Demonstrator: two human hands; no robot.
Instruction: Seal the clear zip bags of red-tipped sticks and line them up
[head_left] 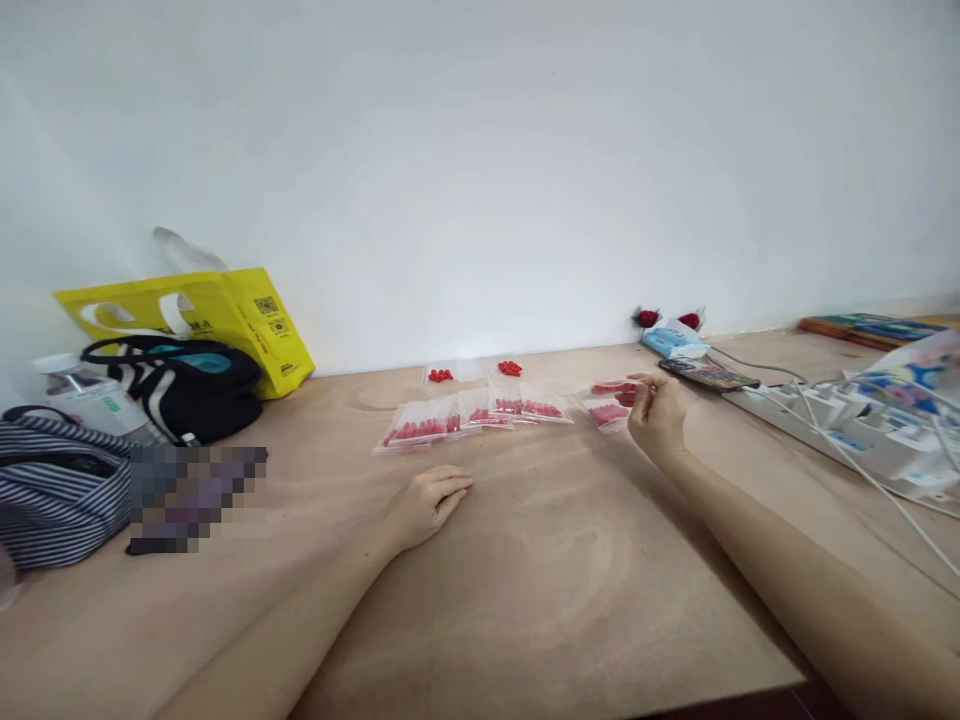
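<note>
My right hand (660,415) is raised at the right of the table, fingers pinched on the edge of a small clear zip bag (616,387) with red pieces in it. Just under that one, another clear bag with red pieces (607,413) lies on the wood. My left hand (431,500) rests palm down, empty, its fingers loosely stretched out. Beyond it, several overlapping zip bags (420,428) of small red oblong pieces form a row. Farther back are two loose little heaps of red pieces, one on the left (441,376) and one on the right (510,369).
On the left stand a yellow bag (281,330), a black pouch (202,395), a plastic bottle (97,400) and a striped bag (64,490). To the right are a tissue pack (675,341), artificial roses (647,317), white power strips (847,425) with cables, and books (870,328).
</note>
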